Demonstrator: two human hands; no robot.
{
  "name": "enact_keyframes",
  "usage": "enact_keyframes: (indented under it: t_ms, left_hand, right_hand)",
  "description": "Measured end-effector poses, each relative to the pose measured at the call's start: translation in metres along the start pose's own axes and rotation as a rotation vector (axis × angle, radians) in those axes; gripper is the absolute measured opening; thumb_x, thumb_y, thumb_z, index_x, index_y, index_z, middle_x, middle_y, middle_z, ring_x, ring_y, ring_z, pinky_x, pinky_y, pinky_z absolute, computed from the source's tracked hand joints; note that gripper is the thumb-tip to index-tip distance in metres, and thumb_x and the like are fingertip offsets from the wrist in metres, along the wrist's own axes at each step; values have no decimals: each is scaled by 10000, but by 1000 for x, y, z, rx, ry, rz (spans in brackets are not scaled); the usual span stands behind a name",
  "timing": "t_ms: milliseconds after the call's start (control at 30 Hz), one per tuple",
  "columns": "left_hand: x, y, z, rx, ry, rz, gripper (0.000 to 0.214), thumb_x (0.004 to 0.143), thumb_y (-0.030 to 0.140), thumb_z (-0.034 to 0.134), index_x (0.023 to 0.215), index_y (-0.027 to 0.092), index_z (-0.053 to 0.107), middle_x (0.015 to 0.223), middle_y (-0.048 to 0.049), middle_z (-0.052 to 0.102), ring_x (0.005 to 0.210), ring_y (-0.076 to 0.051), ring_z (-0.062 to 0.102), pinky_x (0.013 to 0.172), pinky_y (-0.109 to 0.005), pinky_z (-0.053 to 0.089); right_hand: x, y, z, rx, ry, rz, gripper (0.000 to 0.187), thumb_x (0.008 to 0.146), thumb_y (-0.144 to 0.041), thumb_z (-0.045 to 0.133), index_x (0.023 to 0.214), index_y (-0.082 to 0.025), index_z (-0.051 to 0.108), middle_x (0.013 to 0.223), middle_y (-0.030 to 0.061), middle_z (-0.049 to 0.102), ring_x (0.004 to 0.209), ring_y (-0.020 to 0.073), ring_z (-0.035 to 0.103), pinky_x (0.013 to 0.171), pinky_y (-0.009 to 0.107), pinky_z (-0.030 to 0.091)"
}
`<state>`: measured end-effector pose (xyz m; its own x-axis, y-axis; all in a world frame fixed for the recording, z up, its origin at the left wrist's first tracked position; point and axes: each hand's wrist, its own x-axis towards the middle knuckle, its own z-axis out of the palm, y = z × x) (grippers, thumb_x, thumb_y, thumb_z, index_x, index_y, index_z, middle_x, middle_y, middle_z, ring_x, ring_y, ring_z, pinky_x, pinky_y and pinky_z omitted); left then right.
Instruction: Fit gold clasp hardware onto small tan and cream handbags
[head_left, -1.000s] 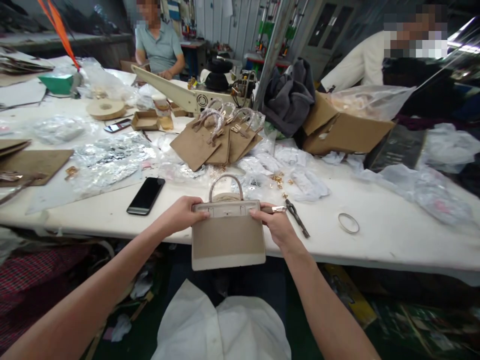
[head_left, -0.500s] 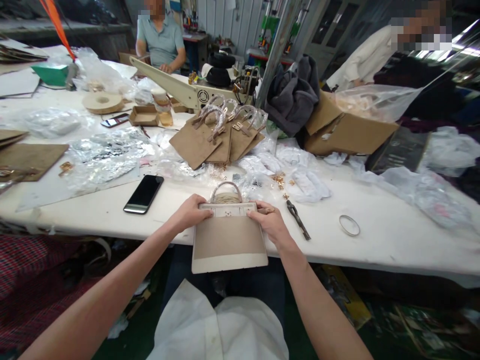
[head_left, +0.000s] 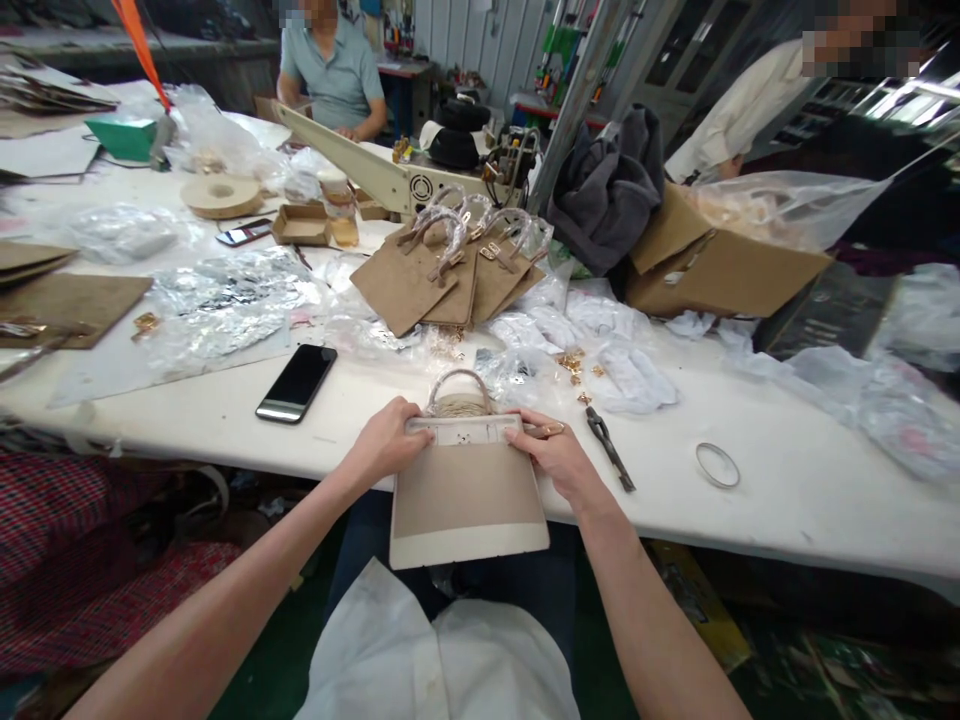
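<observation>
A flat beige handbag panel (head_left: 471, 490) with a pale strip and small holes along its top spans the table's front edge. My left hand (head_left: 390, 440) pinches its top left corner, thumb on the face. At the top right corner my right hand (head_left: 553, 452) grips it the same way. A slim brown piece with a gold-coloured end (head_left: 547, 430) pokes out by my right fingers; its kind is unclear. Behind the top edge arches a wrapped handle (head_left: 459, 374), and coiled cord-like material (head_left: 463, 405) lies below it. A dark plier-like tool (head_left: 610, 450) rests to the right.
A phone (head_left: 297, 384) lies left, a metal ring (head_left: 718, 466) right. Beyond are gold-coloured fittings (head_left: 571, 364), stacked brown bag panels (head_left: 405, 280) with wrapped handles, plastic wrapping (head_left: 232, 300), a cardboard box (head_left: 727, 270) and a metal post (head_left: 574, 110). Two people are farther back.
The view has shifted slightly, so the table's contents sit a little farther right. Both hands keep their hold on the handbag panel, with little visible change in its pose.
</observation>
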<state>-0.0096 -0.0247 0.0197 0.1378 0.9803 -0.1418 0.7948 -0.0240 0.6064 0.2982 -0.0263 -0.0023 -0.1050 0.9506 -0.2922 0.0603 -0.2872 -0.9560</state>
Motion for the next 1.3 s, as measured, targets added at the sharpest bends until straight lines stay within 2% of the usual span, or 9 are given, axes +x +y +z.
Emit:
enact_keyframes:
  t_ms: [167, 400, 600, 767, 833, 933, 1000, 1167, 1300]
  left_hand:
    - [2, -2, 1, 2, -38, 24, 276, 909, 422, 615, 1046, 195, 691, 1154, -122, 664, 1095, -328, 682, 960, -398, 506]
    - [3, 4, 0, -51, -69, -60, 232, 897, 344, 685, 1071, 205, 622, 1209, -118, 664, 1104, -317, 679, 955, -399, 497]
    - [7, 9, -2, -127, -31, -49, 322, 824, 246, 757, 1091, 219, 579, 1149, -94, 698, 1094, -303, 673, 957, -388, 496]
    - [5, 8, 5, -244, 10, -56, 542, 822, 231, 733, 1317, 240, 513, 1296, -102, 658, 1145, -299, 669, 1013, -417, 514]
    - [6, 6, 7, -271, -7, 43, 491, 820, 205, 696, 1286, 260, 552, 1310, -85, 646, 1197, -299, 642, 1078, -436, 495]
    - [11, 3, 7, -254, -57, 151, 301, 817, 196, 641, 1110, 260, 671, 1281, -86, 632, 1241, -321, 597, 1150, -480, 453]
    - [15, 1, 7, -248, -92, 153, 251, 804, 210, 625, 1036, 253, 712, 1276, -94, 621, 1235, -334, 584, 1154, -503, 447]
    - [22, -5, 5, -295, -138, 169, 266, 777, 283, 635, 1024, 258, 730, 1274, -83, 618, 1246, -329, 576, 1158, -492, 441]
    - [23, -9, 6, -291, -114, 169, 282, 762, 323, 645, 1020, 264, 743, 1255, -79, 633, 1241, -331, 588, 1166, -488, 439]
  right_hand:
    - [-1, 2, 4, -53, 54, -54, 616, 749, -498, 938, 1271, -196, 813, 1019, 49, 804, 919, 258, 714, 742, 311, 557]
    - [-3, 2, 4, -157, 82, -146, 501, 801, -478, 889, 1223, -213, 833, 1188, 68, 799, 1080, 289, 711, 915, 363, 573]
    - [-4, -5, -3, -117, -18, -7, 595, 812, -509, 874, 1323, -217, 789, 1056, 36, 807, 929, 266, 725, 751, 332, 578]
    - [-4, -2, 2, -178, 65, -102, 565, 831, -460, 856, 1341, -228, 781, 1183, 53, 799, 1020, 276, 729, 885, 365, 586]
    - [-4, 0, 3, -216, 92, -127, 543, 840, -449, 842, 1337, -239, 784, 1217, 64, 791, 1045, 284, 726, 927, 382, 584]
    - [-2, 2, 3, -242, 107, -161, 470, 876, -430, 799, 1313, -258, 793, 1240, 67, 784, 1072, 292, 723, 958, 401, 584]
    - [-1, 3, 4, -245, 106, -189, 439, 888, -411, 782, 1302, -266, 797, 1253, 62, 779, 1089, 291, 720, 970, 404, 583]
    - [0, 9, 4, -216, 128, -233, 470, 881, -418, 811, 1323, -260, 790, 1322, 65, 759, 1158, 288, 712, 972, 386, 586]
    - [-5, 0, -20, -235, 63, -152, 611, 842, -472, 879, 1383, -211, 762, 1115, 67, 815, 952, 272, 750, 877, 382, 600]
